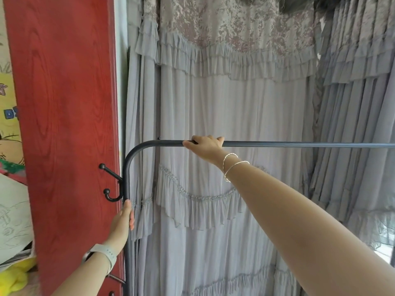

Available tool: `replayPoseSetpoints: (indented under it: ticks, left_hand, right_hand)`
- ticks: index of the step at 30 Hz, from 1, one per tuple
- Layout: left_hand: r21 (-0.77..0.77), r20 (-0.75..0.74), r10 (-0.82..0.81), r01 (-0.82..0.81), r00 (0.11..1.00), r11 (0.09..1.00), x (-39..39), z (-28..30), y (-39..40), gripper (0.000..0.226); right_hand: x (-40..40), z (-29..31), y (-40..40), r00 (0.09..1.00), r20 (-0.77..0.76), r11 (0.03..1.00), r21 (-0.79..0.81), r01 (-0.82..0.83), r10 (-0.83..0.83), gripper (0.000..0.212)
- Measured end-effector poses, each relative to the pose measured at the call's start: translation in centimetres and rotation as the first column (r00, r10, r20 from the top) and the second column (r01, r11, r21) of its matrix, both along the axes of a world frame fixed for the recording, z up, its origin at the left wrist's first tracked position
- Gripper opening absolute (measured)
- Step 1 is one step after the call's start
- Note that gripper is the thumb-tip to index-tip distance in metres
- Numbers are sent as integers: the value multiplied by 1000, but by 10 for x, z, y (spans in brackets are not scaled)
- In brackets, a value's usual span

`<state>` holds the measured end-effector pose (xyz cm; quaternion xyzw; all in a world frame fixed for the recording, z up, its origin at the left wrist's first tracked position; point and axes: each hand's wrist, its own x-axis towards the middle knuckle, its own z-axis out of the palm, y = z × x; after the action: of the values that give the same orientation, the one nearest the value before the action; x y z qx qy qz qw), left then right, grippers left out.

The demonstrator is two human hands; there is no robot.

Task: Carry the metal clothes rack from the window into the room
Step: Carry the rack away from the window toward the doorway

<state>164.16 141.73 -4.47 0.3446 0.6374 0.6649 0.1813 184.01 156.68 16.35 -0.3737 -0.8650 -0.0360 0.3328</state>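
Note:
The metal clothes rack [299,144] is a dark grey tube frame with a horizontal top bar that curves down at the left into an upright post. Two black hooks [111,182] stick out from the post toward the left. My right hand [205,145], with two thin bracelets on the wrist, is closed over the top bar near the curve. My left hand [123,221], with a pale watch on the wrist, grips the upright post just below the hooks. The rack stands close in front of the curtains; its lower part is out of view.
Grey ruffled curtains [224,107] fill the space behind the rack, and more folds hang at the right [352,124]. A red wooden panel [64,124] stands right beside the rack's left post. Papers and a yellow soft thing [15,276] lie at the far left.

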Motion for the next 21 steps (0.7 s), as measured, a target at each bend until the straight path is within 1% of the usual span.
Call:
replayPoseSetpoints:
  ticks: [4,9,13,16,19,21]
  left_hand:
    - [-5,35,-35,36,999,999,4,5,1,52]
    - [-33,38,-39,40,999,999,8,7,10,55]
    - [-62,12,-45,46,999,997,9,2,14,59]
    - [-103,28,-60,62,998,993,11,4,12,62]
    - [-148,35,-16,21,999,989,19,8,10,60]
    - [-166,-32,50,-55,998,985,32,19,8,52]
  right_hand:
    - [2,0,7,1000,-1,1000,4,5,-5,48]
    - [9,-3,13,1000,-15,999,30,24,-24,48]
    - [16,0,11,999,0,999,20,42,-42,48]
    - [23,3,9,999,29,999,-18,41,-41,49]
    - [31,2,1,1000,-6,999,-17,28,-28,48]
    - [40,0,-7,998,-61,999,-34,-18,16,41]
